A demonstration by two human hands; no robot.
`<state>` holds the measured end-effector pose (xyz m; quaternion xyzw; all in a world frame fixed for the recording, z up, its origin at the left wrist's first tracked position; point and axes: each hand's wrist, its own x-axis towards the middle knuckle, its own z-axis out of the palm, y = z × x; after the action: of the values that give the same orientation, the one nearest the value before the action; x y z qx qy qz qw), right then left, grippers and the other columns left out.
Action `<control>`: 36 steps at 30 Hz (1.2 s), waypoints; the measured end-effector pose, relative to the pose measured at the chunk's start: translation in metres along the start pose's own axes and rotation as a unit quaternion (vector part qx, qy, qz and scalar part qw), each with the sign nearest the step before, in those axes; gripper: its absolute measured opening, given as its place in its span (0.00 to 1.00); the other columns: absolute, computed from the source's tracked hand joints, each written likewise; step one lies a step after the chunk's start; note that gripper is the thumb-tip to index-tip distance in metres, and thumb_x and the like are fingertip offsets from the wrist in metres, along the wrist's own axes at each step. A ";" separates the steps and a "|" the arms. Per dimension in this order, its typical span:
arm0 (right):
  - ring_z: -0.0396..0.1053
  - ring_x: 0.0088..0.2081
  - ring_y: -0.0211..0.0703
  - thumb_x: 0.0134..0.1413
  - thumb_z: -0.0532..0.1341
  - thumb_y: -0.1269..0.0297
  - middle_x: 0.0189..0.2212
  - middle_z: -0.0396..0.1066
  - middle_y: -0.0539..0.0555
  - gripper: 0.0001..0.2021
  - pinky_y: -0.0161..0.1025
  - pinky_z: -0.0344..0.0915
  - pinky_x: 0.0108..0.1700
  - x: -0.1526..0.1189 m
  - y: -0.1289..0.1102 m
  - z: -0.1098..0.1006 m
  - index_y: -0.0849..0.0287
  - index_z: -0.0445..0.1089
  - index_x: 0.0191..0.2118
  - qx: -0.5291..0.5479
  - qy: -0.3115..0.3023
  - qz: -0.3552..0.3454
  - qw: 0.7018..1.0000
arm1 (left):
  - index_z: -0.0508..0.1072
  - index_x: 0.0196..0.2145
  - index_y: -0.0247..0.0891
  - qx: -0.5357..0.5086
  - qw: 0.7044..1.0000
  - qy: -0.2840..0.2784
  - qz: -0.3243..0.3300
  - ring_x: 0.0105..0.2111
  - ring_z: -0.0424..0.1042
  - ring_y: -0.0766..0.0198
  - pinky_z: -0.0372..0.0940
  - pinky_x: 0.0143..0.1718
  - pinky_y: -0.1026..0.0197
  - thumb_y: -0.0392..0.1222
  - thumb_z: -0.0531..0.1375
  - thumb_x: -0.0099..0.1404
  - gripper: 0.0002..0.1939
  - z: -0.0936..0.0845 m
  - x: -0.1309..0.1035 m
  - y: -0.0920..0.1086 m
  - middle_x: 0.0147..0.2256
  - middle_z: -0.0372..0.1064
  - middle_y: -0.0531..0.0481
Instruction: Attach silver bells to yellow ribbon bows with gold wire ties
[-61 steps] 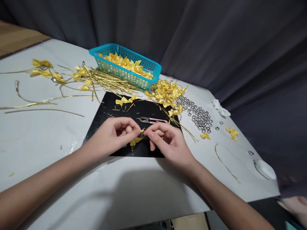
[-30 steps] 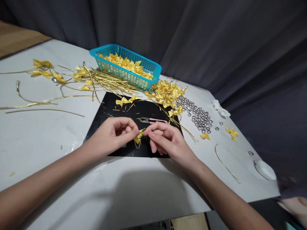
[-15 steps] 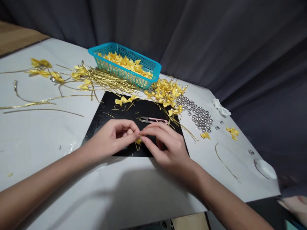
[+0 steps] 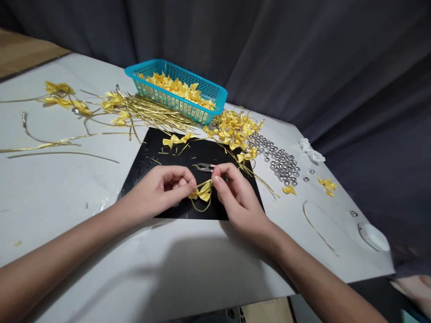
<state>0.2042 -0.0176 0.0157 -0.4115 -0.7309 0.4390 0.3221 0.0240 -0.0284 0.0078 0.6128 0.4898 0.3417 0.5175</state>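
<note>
A yellow ribbon bow [image 4: 204, 193] with a thin gold cord [image 4: 201, 210] looping below it hangs between my two hands, over the black mat [image 4: 138, 168]. My left hand [image 4: 173, 186] pinches the bow's left side between thumb and fingertips. At the right, my right hand [image 4: 234, 190] is closed on the gold cord, a little above and right of the bow. Small thread snips [image 4: 205, 168] lie on the mat just behind, their handles partly hidden by my right hand. Another yellow bow [image 4: 177, 140] rests near the mat's back edge.
Behind the mat, a blue basket [image 4: 220, 101] holds many yellow bows, with gold cords [image 4: 158, 112] beside it. More bows [image 4: 235, 125] and silver beads [image 4: 284, 166] are heaped to the right. A white device [image 4: 373, 237] sits near the white table's [image 4: 117, 273] right corner.
My right hand has moved right, away from my left hand, with the cord in its fingers. The bow and the cord loop now show between the hands. My left hand has barely moved.
</note>
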 end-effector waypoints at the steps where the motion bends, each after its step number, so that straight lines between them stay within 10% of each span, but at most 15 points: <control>1: 0.48 0.19 0.30 0.63 0.50 0.61 0.22 0.51 0.43 0.06 0.31 0.47 0.19 0.001 0.000 0.000 0.56 0.57 0.36 0.052 -0.007 0.038 0.998 | 0.66 0.23 0.36 0.002 1.000 0.001 -0.001 0.20 0.53 0.71 0.49 0.22 0.66 0.45 0.55 0.59 0.11 0.000 0.000 0.000 0.19 0.53 0.59; 6: 0.46 0.16 0.30 0.61 0.52 0.58 0.16 0.49 0.40 0.08 0.30 0.47 0.16 0.006 -0.001 -0.004 0.56 0.56 0.34 0.194 -0.032 0.126 0.972 | 0.64 0.22 0.36 -0.011 1.000 0.009 0.014 0.20 0.53 0.71 0.49 0.22 0.67 0.43 0.55 0.59 0.11 0.000 0.000 -0.005 0.19 0.54 0.59; 18: 0.50 0.20 0.29 0.54 0.59 0.63 0.26 0.63 0.48 0.06 0.32 0.47 0.22 0.006 -0.003 0.000 0.61 0.68 0.33 0.057 -0.057 0.078 0.994 | 0.67 0.24 0.37 -0.014 0.999 -0.004 0.040 0.24 0.57 0.70 0.51 0.25 0.65 0.42 0.55 0.61 0.10 -0.003 -0.001 -0.002 0.22 0.59 0.57; 26: 0.52 0.20 0.28 0.52 0.61 0.66 0.27 0.62 0.48 0.04 0.32 0.50 0.21 0.003 0.002 0.002 0.61 0.66 0.31 -0.054 0.130 -0.027 0.990 | 0.67 0.28 0.37 0.003 0.998 -0.064 0.010 0.29 0.59 0.65 0.54 0.31 0.62 0.46 0.54 0.62 0.10 -0.002 0.001 0.001 0.28 0.60 0.54; 31: 0.52 0.21 0.29 0.50 0.64 0.65 0.25 0.64 0.48 0.06 0.32 0.50 0.23 -0.001 0.002 0.007 0.62 0.70 0.28 -0.108 -0.017 -0.055 0.992 | 0.66 0.28 0.36 -0.045 0.997 -0.057 0.006 0.29 0.60 0.66 0.54 0.30 0.63 0.45 0.55 0.61 0.09 -0.002 0.003 0.001 0.27 0.60 0.55; 36: 0.54 0.23 0.31 0.57 0.57 0.65 0.26 0.63 0.49 0.07 0.32 0.50 0.24 0.005 -0.001 -0.001 0.61 0.68 0.29 -0.029 -0.032 0.016 0.999 | 0.65 0.28 0.37 -0.083 0.996 -0.044 0.004 0.30 0.62 0.66 0.56 0.33 0.63 0.44 0.55 0.62 0.09 -0.001 0.002 0.001 0.27 0.62 0.55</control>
<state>0.2023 -0.0134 0.0175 -0.4182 -0.7465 0.4358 0.2792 0.0239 -0.0267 0.0088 0.5839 0.4341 0.3558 0.5865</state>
